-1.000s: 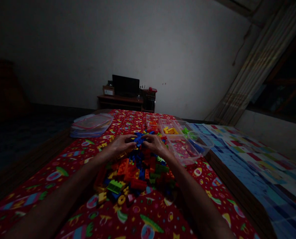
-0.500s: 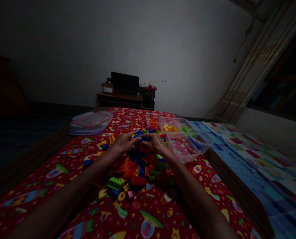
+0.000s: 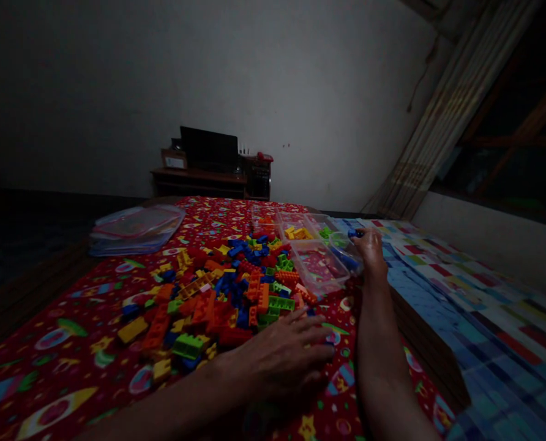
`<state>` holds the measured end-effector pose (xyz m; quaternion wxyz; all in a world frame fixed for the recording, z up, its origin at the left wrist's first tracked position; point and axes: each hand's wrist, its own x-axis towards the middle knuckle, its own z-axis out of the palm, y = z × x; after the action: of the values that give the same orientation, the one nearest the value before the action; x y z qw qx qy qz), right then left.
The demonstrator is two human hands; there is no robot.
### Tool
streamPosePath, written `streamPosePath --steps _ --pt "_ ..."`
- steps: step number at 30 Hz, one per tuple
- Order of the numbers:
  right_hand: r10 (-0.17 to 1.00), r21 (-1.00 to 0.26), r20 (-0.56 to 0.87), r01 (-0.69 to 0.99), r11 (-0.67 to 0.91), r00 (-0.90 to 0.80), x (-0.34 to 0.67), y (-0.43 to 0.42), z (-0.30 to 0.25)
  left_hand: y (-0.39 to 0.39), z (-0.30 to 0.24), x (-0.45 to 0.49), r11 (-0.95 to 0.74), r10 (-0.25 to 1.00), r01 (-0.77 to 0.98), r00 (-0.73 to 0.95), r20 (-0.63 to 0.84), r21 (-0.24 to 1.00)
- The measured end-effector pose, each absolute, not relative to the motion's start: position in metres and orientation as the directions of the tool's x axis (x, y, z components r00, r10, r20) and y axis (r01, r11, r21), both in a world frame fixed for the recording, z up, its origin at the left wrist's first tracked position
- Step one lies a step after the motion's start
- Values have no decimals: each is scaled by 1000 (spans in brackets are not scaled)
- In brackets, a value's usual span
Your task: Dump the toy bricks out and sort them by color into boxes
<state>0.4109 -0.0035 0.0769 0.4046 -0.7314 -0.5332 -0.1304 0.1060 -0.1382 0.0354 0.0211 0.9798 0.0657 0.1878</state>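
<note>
A heap of toy bricks (image 3: 218, 294) in red, orange, blue, green and yellow lies on a red patterned cloth (image 3: 71, 343). My left hand (image 3: 282, 352) rests flat on the cloth at the near right of the heap, fingers spread, holding nothing. My right hand (image 3: 371, 248) reaches far right over a clear tub (image 3: 344, 251) with blue pieces, pinching a small blue brick (image 3: 355, 233) at its fingertips. Beside that tub stand other clear tubs (image 3: 316, 266) with yellow, green and red bricks.
A stack of clear lids (image 3: 135, 228) lies at the far left of the cloth. A blue checked mat (image 3: 461, 306) runs along the right. A low desk with a dark monitor (image 3: 209, 150) stands against the back wall. The room is dim.
Both hands left the top of the heap. My right hand carried a blue brick out to the right-hand tub; my left hand drew back and lies flat on the cloth.
</note>
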Motion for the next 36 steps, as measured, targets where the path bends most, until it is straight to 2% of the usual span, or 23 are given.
streamPosePath --steps 2,4,7,10,13,16,21,25,28,32,36 --pt "684 -476 586 868 -143 434 411 -5 74 -152 26 118 -997 73 75 943 325 6" --pt "677 -494 590 860 -129 440 402 -2 76 -158 17 125 -996 68 82 948 311 -35" --pt "661 -470 649 882 -40 376 380 2 88 -153 4 134 -981 122 163 943 309 -109" --pt "701 -426 662 902 61 265 356 3 100 -133 -6 140 -931 219 294 924 315 -218" --pt "763 -393 633 904 166 135 332 -1 109 -110 -8 136 -879 292 388 897 331 -276" --pt "801 -364 598 895 260 11 308 -5 112 -95 1 122 -862 303 400 899 316 -311" --pt "875 -305 462 900 311 -146 273 -9 107 -83 31 92 -808 401 494 860 316 -320" --pt "903 -239 352 909 342 -247 254 -12 97 -56 47 68 -745 509 614 776 374 -261" --pt "902 -207 296 901 381 -314 245 -14 91 -30 51 48 -713 600 688 699 390 -136" --pt "891 -220 241 873 436 -385 240 -17 89 -4 56 25 -587 755 809 544 365 10" --pt "870 -257 211 833 490 -446 236 -15 86 3 63 3 -520 818 833 424 389 187"
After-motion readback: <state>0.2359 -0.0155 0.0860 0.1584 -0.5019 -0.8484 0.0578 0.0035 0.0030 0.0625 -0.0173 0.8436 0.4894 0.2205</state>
